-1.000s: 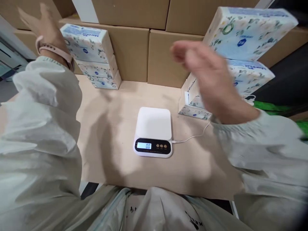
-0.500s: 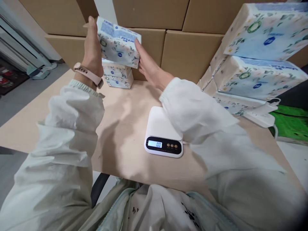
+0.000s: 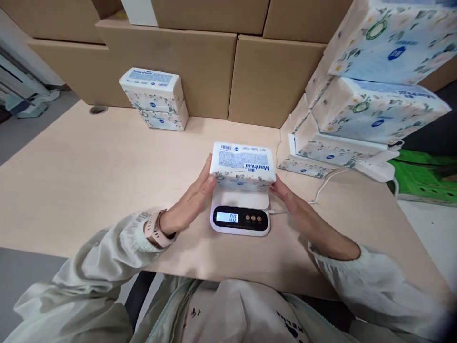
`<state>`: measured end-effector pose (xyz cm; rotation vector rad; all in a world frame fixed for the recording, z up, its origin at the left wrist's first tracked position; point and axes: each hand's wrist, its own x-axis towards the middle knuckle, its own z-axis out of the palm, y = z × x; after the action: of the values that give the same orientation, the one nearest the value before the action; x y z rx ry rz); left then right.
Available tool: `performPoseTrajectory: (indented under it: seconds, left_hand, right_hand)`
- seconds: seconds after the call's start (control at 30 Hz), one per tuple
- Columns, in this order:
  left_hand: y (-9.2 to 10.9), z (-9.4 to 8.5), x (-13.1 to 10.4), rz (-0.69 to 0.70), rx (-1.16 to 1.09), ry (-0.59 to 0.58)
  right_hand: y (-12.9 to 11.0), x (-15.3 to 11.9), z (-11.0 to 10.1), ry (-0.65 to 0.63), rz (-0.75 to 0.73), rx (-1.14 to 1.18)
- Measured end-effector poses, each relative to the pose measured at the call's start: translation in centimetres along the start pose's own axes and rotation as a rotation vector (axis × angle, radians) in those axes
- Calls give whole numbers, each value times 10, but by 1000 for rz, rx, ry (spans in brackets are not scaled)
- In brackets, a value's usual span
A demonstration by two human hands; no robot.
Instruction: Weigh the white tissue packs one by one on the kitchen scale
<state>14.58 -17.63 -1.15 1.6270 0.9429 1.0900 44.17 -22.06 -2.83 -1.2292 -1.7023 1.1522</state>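
Note:
Between my two hands is a floral tissue pack [image 3: 243, 164] with blue "Manhua" print, its lettering upside down to me. My left hand [image 3: 194, 200] presses its left end and my right hand [image 3: 291, 200] grips the right end. The pack is over the back of a white digital scale [image 3: 241, 198], whose lit display [image 3: 227, 217] reads 0.0. I cannot tell whether the pack touches the scale's plate.
Two stacked tissue packs [image 3: 153, 97] stand at the back left against cardboard boxes [image 3: 200, 71]. A taller stack of packs [image 3: 378, 107] rises on the right, beside a white power strip [image 3: 378, 166]. A white cable [image 3: 321, 188] runs from the scale across the table [image 3: 89, 181].
Both hands have brought the tissue pack down and to the right, from above the back-left stack to over the scale. The display still shows 0.0.

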Motion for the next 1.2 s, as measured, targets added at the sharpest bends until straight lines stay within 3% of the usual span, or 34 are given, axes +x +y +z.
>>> performPoseTrajectory:
  seconds: [0.1, 0.23, 0.33, 0.57, 0.77, 1.2]
  left_hand:
    - [-17, 0, -9, -62, -32, 8]
    - [-36, -1, -16, -97, -90, 334]
    - [-44, -3, -16, -84, -159, 484]
    - [-44, -4, -9, -29, -245, 624]
    - [-42, -5, -6, 38, -236, 731]
    - [-51, -7, -6, 46, -216, 703]
  right_hand:
    - [14, -14, 2, 218, -60, -60]
    - [26, -20, 3, 688, -213, -149]
    - [32, -18, 4, 869, -262, -105]
    - [35, -17, 8, 863, -329, -44]
    - [39, -12, 10, 931, -383, 43]
    - [39, -12, 12, 922, -362, 66]
